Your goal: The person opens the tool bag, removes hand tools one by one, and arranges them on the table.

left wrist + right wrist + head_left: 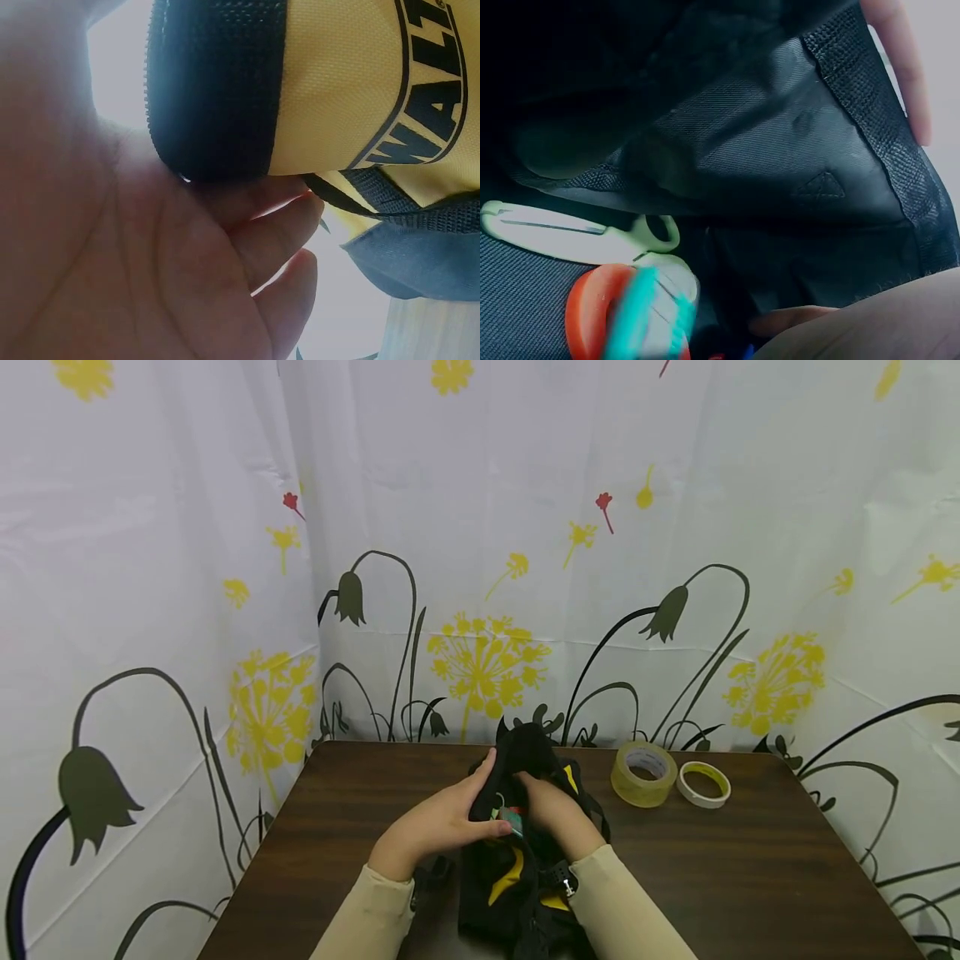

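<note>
A black and yellow tool bag (491,902) stands on the table, its mouth spread. My left hand (442,822) grips the bag's rim from the left side; in the left wrist view its fingers (277,232) bend against the yellow lettered cloth. My right hand (558,814) reaches down into the bag. Inside, the right wrist view shows pale green scissors (577,236) with a finger loop, an orange-red ring-shaped piece (592,307) and a blurred teal object (634,319). Most of my right fingers are hidden, so I cannot tell what they hold.
On the dark wooden table (750,877), a roll of clear packing tape (637,789) and a narrower white tape roll (705,800) lie right of the bag, toward the back. A flower-printed curtain (480,527) hangs behind the table and along both sides.
</note>
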`<state>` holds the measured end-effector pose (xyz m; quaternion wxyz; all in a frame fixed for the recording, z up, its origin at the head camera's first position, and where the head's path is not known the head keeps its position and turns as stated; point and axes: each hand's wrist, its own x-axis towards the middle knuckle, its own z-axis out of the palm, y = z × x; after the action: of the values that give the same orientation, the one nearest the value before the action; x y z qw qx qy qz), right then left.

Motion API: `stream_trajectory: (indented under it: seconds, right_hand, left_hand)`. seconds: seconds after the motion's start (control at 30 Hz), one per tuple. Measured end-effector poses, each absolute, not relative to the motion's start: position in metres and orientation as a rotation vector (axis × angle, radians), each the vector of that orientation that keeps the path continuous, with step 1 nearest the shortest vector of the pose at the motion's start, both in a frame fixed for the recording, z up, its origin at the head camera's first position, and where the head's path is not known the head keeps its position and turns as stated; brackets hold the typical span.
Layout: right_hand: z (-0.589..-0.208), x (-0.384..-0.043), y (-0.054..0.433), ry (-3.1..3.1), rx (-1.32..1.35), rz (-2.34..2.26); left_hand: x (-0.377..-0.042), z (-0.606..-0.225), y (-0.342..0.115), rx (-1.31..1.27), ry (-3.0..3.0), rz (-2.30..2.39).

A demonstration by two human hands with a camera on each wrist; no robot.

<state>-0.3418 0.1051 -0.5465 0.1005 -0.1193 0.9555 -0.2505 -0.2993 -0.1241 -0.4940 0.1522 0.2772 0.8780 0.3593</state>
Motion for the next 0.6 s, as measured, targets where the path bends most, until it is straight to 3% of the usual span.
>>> stream_trajectory:
  seconds: [0.37, 0.6]
  right_hand:
    - [-0.5452, -0.3369, 0.1074, 2.829, -0.118, -0.777]
    - [-0.5459, -0.3409, 0.1067, 2.805, -0.159, -0.942]
  left_hand:
    - [-0.2994, -0.4946, -0.1250, 0.785, 2.524, 1.028]
    - [-0.2993, -0.4926, -0.1238, 0.791, 2.526, 1.030]
